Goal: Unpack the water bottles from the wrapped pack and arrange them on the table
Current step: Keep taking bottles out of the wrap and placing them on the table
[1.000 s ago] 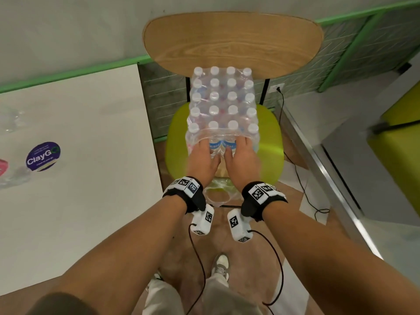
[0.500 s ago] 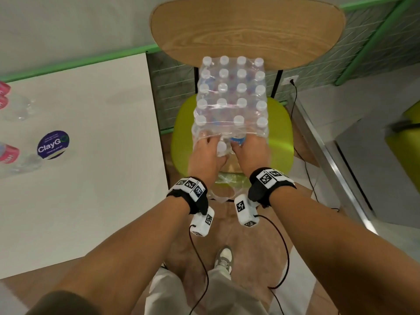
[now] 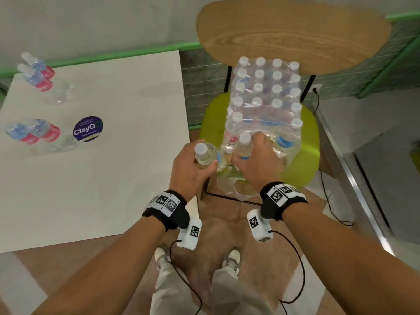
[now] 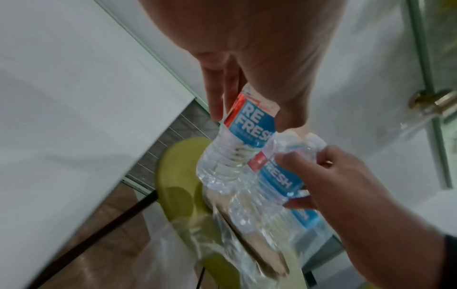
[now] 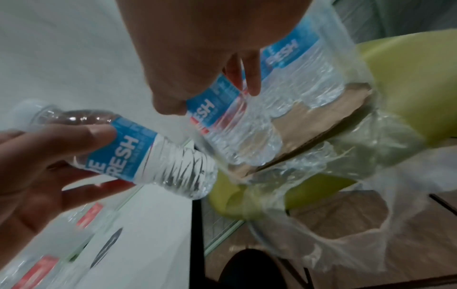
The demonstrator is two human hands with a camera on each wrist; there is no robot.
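The wrapped pack [image 3: 266, 98] of white-capped water bottles stands on the green chair seat [image 3: 309, 142], its near end torn open. My left hand [image 3: 202, 163] grips one bottle [image 3: 201, 148] by its labelled middle, just left of the pack and near the table's right edge. My right hand [image 3: 247, 152] grips a second bottle [image 3: 245, 138] at the pack's open end. In the left wrist view the left hand [image 4: 247, 119] holds its bottle [image 4: 249, 127] over the seat. In the right wrist view the right hand [image 5: 210, 101] holds its bottle [image 5: 237, 136] above the cardboard tray [image 5: 319, 117].
The white table [image 3: 109, 183] lies to my left with several bottles [image 3: 34, 130] on it at the far left and a round dark sticker [image 3: 88, 128]. Torn plastic wrap [image 3: 229, 187] hangs off the seat's front. A wooden chair back [image 3: 293, 35] rises behind the pack.
Both hands have come back out of the pack's torn end, each with a bottle. The left hand has moved left and toward me. The view has shifted, showing more of the table.
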